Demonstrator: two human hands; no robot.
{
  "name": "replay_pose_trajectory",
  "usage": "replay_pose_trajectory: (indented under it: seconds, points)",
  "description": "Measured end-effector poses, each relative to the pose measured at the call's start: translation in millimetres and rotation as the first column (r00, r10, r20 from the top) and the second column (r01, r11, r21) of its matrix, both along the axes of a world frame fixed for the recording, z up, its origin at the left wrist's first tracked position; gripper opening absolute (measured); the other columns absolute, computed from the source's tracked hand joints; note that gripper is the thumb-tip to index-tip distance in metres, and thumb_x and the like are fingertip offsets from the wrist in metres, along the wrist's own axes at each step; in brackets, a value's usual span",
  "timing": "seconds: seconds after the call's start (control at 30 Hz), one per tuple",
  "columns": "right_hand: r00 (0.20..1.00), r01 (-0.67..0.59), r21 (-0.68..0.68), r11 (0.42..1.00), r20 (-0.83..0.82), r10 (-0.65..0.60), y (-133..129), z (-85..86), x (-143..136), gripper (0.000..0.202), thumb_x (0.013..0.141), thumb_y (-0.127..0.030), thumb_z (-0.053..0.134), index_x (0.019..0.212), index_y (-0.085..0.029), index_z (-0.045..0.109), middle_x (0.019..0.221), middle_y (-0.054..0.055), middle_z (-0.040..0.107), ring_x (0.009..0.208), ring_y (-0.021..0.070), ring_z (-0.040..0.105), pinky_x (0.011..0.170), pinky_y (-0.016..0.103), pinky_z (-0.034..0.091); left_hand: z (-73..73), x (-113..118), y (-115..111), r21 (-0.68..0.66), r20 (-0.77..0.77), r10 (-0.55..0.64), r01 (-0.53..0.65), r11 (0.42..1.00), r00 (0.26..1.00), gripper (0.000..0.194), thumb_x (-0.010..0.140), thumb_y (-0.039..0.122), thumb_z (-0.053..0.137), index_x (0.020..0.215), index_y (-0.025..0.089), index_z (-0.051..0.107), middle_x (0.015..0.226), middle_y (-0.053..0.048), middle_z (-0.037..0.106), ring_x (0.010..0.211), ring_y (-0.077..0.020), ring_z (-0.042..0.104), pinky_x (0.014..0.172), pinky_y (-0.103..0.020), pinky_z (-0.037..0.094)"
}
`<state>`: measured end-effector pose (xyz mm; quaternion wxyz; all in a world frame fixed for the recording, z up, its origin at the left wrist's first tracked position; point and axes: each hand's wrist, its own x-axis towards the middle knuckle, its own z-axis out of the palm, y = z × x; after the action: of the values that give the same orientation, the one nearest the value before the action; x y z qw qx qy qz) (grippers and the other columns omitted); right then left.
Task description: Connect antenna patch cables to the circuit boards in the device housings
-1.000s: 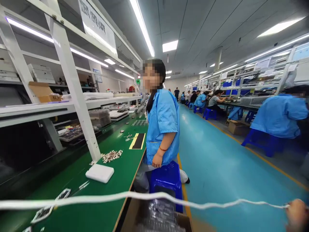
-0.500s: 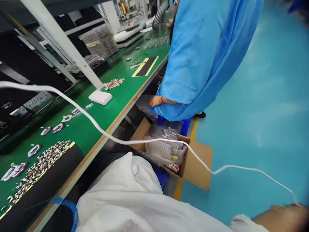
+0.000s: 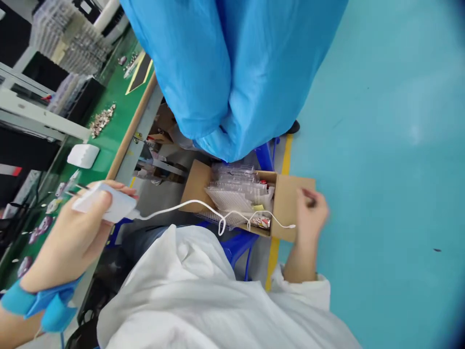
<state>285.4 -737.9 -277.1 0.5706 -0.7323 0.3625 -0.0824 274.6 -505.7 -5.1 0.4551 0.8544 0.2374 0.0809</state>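
My left hand [image 3: 78, 228] grips a white plug-in power adapter [image 3: 109, 201], thumb across its face, metal prongs pointing left. A thin white cable [image 3: 196, 201] leaves the adapter and hangs in loose curls above an open cardboard box [image 3: 292, 194]. Its small connector end dangles just left of my right hand [image 3: 310, 215], apart from the fingers. That hand is slightly blurred, its fingers curled together; no held thing shows in them. Around my left wrist is a blue strap [image 3: 43, 300].
The box on the floor holds clear plastic trays [image 3: 232, 194]. A person in a blue gown [image 3: 232, 72] is close ahead. At left, the green workbench [image 3: 109, 140] carries a white block [image 3: 83, 156] and a pile of small parts [image 3: 102, 120]. A blue stool [image 3: 240, 247] stands beneath the box.
My left hand with the adapter has come into view. My right hand has moved up and left from the lower right corner. The stretched cable now hangs slack, its end free.
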Motion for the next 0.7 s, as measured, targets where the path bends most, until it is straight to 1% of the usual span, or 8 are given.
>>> replay_pose_trajectory:
  seconds: [0.07,0.13,0.17,0.23,0.43,0.53,0.63,0.7]
  points:
    - [0.912,-0.38,0.095,0.92,0.205,0.355,37,40.2,8,0.029,0.067,-0.044,0.057,0.087,-0.022,0.059,0.084,0.0,0.061,0.069,0.0123,0.053,0.064,0.024,0.041,-13.0,2,-8,-0.034,-0.069,-0.013,0.011,0.999,0.998,0.05,0.054,0.054,0.069,0.076,0.011,0.057,0.07,0.001,0.058,0.065,-0.0096,0.05,0.052,-0.014,0.04]
    - [0.476,-0.838,0.055,0.543,0.559,0.678,74,76.2,11,0.042,0.072,-0.047,0.053,0.108,-0.025,0.051,0.098,0.001,0.06,0.078,0.0127,0.055,0.064,0.022,0.042,-28.3,0,-9,-0.097,-0.091,-0.012,0.003,0.995,0.996,0.05,0.056,0.055,0.068,0.081,0.014,0.057,0.068,0.001,0.058,0.062,-0.0098,0.051,0.051,-0.015,0.042]
    - [0.343,-0.897,-0.009,0.441,0.614,0.711,90,90.3,11,0.05,0.072,-0.05,0.053,0.115,-0.026,0.045,0.101,0.001,0.06,0.086,0.0138,0.055,0.067,0.023,0.042,-35.8,-1,-9,-0.139,-0.094,-0.008,-0.006,0.99,0.996,0.048,0.058,0.054,0.067,0.084,0.015,0.056,0.069,0.001,0.059,0.062,-0.01,0.052,0.051,-0.015,0.043]
    - [0.202,-0.924,-0.147,0.353,0.595,0.778,115,109.1,10,0.061,0.069,-0.059,0.051,0.119,-0.024,0.04,0.087,0.001,0.063,0.08,0.0161,0.058,0.068,0.025,0.041,-48.8,-2,-7,-0.245,-0.103,0.02,-0.045,0.969,0.994,0.042,0.063,0.049,0.066,0.087,0.016,0.055,0.067,0.001,0.059,0.06,-0.0097,0.053,0.05,-0.016,0.045]
    - [0.251,-0.856,-0.323,0.403,0.423,0.871,156,118.3,17,0.058,0.082,-0.061,0.02,0.121,-0.021,0.037,0.073,0.005,0.064,0.066,0.0202,0.062,0.056,0.025,0.039,-69.2,19,-6,-0.505,0.007,0.38,-0.325,0.8,0.925,0.03,0.085,0.044,0.036,0.089,0.019,0.052,0.075,-0.001,0.058,0.07,-0.0068,0.057,0.056,-0.013,0.049]
    - [0.275,-0.84,-0.337,0.426,0.412,0.869,168,115.8,28,0.056,0.083,-0.06,0.018,0.112,-0.02,0.045,0.068,0.004,0.064,0.064,0.0208,0.062,0.052,0.025,0.037,-73.5,29,8,-0.516,-0.021,0.369,-0.326,0.792,0.929,0.04,0.09,0.042,0.017,0.098,0.021,0.05,0.082,-0.002,0.057,0.074,-0.006,0.058,0.061,-0.014,0.05]
    - [0.192,-0.868,-0.36,0.342,0.392,0.9,171,108.1,44,0.049,0.084,-0.057,0.023,0.094,-0.022,0.056,0.069,0.004,0.065,0.065,0.0198,0.062,0.051,0.023,0.034,-67.2,27,36,-0.049,-0.11,0.044,-0.05,0.998,0.993,0.041,0.085,0.045,0.036,0.11,0.015,0.047,0.093,-0.007,0.058,0.084,-0.0124,0.058,0.076,-0.024,0.05]
    - [0.153,-0.89,-0.336,0.309,0.417,0.896,168,98.9,56,0.042,0.085,-0.052,0.028,0.09,-0.023,0.058,0.071,0.002,0.065,0.067,0.0174,0.061,0.052,0.022,0.032,-56.4,19,56,0.443,-0.157,-0.09,0.152,0.884,0.983,0.061,0.073,0.043,0.058,0.121,0.011,0.039,0.112,-0.011,0.052,0.105,-0.0208,0.05,0.092,-0.035,0.041]
